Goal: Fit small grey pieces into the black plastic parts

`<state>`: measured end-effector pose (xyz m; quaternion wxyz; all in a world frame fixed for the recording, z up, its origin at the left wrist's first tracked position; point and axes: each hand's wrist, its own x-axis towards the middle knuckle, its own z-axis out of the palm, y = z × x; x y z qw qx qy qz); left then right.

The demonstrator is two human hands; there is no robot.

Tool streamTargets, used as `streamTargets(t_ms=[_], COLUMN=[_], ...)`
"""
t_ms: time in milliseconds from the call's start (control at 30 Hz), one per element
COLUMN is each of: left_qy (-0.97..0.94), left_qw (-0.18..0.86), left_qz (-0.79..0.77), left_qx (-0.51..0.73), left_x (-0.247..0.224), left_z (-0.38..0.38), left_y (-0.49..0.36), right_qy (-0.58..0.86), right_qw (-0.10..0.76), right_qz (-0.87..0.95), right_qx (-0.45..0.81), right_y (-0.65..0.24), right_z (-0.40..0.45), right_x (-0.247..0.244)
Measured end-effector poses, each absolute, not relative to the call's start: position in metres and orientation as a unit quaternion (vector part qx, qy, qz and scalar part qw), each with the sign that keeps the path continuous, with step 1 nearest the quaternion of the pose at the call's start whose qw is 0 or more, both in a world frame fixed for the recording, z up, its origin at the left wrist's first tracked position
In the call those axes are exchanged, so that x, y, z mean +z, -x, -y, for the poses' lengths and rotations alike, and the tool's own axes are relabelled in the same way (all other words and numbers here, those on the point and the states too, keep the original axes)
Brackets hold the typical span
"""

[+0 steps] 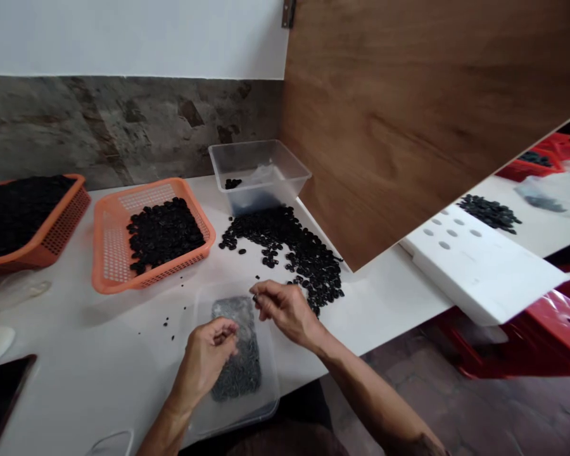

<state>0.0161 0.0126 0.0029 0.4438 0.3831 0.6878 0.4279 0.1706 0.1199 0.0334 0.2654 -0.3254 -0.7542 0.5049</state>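
Note:
My right hand is closed in a pinch, with a small black piece at its fingertips, above the far right side of a clear plastic tub. Over the tub's left side, my left hand has its fingers curled in toward the thumb; whatever lies in them is hidden. Inside the tub is a mass of dark, thin strands or bits, paler at the far end. Just beyond my right hand spreads a loose pile of flat, oval black pieces on the white table.
An orange basket holds more black pieces; a fuller one stands farther left. Behind the pile is a clear bin. A wooden panel slants overhead on the right, near a white box. A dark tablet-like object lies left.

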Motion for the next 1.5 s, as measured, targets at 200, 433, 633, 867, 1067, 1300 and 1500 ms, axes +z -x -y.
streamTargets(t_ms=[200, 433, 633, 867, 1067, 1300, 1500], left_qy=[-0.254, -0.119, -0.115, -0.096, -0.115, -0.162, -0.127], left_qw=[0.506, 0.552, 0.532, 0.530, 0.525, 0.484, 0.465], left_qz=[-0.625, -0.531, -0.536, -0.561, -0.561, -0.585, -0.582], left_qx=[0.537, 0.632, 0.645, 0.629, 0.630, 0.630, 0.655], left_x=[0.017, 0.030, 0.034, 0.031, 0.029, 0.018, 0.016], left_z=[-0.003, 0.010, 0.020, 0.024, 0.028, 0.035, 0.036], left_y=[-0.020, -0.029, -0.032, -0.032, -0.035, -0.037, -0.037], right_qy=[0.260, 0.245, 0.251, 0.288, 0.257, 0.244, 0.291], right_qw=[0.269, 0.300, 0.305, 0.321, 0.322, 0.322, 0.321], right_qz=[0.554, 0.460, 0.443, 0.564, 0.503, 0.438, 0.501], right_qx=[0.744, 0.799, 0.805, 0.705, 0.760, 0.803, 0.749], right_y=[-0.167, -0.160, -0.158, -0.160, -0.152, -0.151, -0.158], right_z=[-0.082, -0.063, -0.054, -0.052, -0.043, -0.036, -0.037], right_x=[0.026, 0.028, 0.025, 0.032, 0.031, 0.026, 0.031])
